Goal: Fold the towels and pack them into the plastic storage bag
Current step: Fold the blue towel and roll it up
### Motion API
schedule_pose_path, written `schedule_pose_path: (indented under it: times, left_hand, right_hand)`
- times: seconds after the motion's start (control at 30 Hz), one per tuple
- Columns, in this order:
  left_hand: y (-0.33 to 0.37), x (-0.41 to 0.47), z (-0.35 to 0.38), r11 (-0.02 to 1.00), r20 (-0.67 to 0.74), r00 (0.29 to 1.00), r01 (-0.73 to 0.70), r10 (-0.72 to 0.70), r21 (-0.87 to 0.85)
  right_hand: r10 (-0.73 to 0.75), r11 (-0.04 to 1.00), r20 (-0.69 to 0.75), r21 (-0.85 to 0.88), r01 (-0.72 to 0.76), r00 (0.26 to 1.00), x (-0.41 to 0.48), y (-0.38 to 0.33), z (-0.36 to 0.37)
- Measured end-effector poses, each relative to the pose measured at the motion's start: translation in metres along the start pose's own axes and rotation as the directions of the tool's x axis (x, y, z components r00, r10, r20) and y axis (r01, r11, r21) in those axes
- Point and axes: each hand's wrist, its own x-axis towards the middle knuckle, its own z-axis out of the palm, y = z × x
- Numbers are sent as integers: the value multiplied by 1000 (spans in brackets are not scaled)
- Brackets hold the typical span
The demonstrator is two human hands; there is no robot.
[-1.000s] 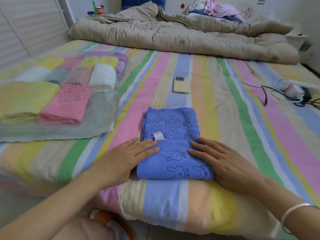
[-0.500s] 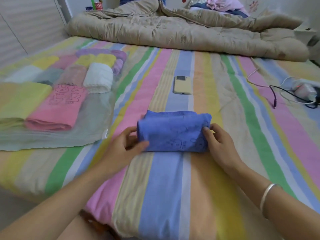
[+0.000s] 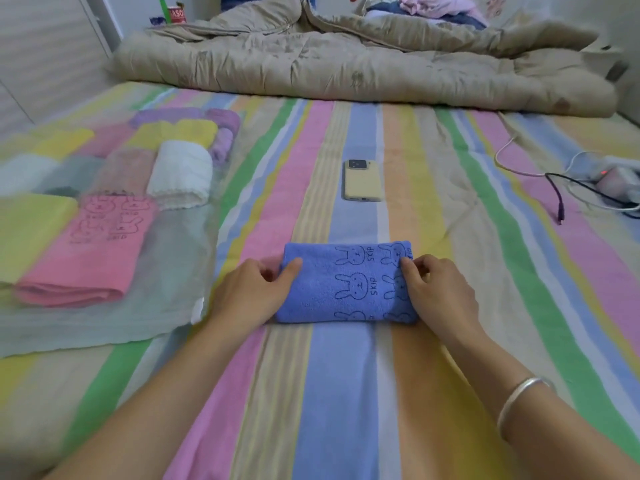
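Blue towel (image 3: 346, 289) lay folded on the near bed (image 3: 343, 403), between both hands | left hand (image 3: 254, 294) gripped its left end | right hand (image 3: 438, 289) pinched its right end, fingers curled

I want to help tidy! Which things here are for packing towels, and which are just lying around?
For the job: folded blue rabbit-print towel, held by the left hand and right hand; clear plastic storage bag; folded pink rabbit-print towel; rolled white towel.
Just lying about: cream rectangular phone; crumpled beige quilt; black charger cable.
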Motion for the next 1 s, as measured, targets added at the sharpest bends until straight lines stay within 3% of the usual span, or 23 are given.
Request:
schedule_pose_path:
  times: [0.1,0.2,0.4,0.5,0.67,0.77,0.87,0.9,0.93,1.0]
  left_hand:
    - [11,7,0,983,181,977,134,-111,-124]
    - [17,10,-4,905,296,941,261,-162,-336]
    - [6,-30,-45,690,466,878,406,-112,-599]
    - [-16,-62,-74,549,553,833,474,-26,-688]
    - [-72,-92,-131,249,680,726,644,98,-723]
    - [-99,-98,-155,248,722,679,682,136,-688]
    - [-112,-105,-169,335,781,576,706,241,-624]
    - [-120,-105,-174,364,780,590,693,210,-622]
    - [-129,-109,-177,448,736,661,620,144,-644]
    - [-151,-114,-185,477,665,740,551,100,-685]
  right_hand:
    - [67,980,137,178,-91,988,2,-11,-4]
    - [121,842,255,486,-236,959,-3,-24,-6]
    - [153,686,366,629,-365,918,-26,-44,-2]
    - [49,679,436,645,-350,898,-45,-58,6]
    - [-268,684,487,704,-192,831,-82,-97,3]
    - [-444,661,521,740,-125,729,-101,-135,0]
    - [-531,723,581,690,-28,617,-117,-177,12]
    - [-543,747,600,665,11,588,-122,-190,18]
    - [-547,771,616,635,54,567,-127,-201,26]
    - [-545,805,635,580,128,547,-136,-219,41]
